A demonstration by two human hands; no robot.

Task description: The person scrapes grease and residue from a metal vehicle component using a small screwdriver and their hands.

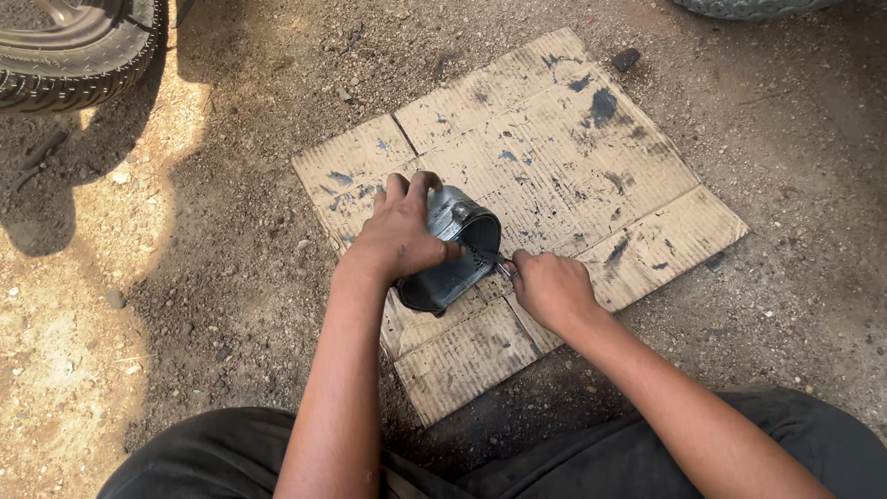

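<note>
Two hands work a dark cylindrical part on stained cardboard laid over gritty dirt ground.

The dirt ground (212, 277) is pebbly; a treaded tyre (74, 55) sits at the upper left. The flattened cardboard sheet (573, 157) is corrugated, creased and smeared with dark marks. On it lies the cylindrical part (457, 245), dark, glossy and hollow, its open end facing right. The left hand (402, 236) wraps its fingers around the part; the right hand (550, 286) pinches a thin metal tool (499, 263) at the opening.
</note>
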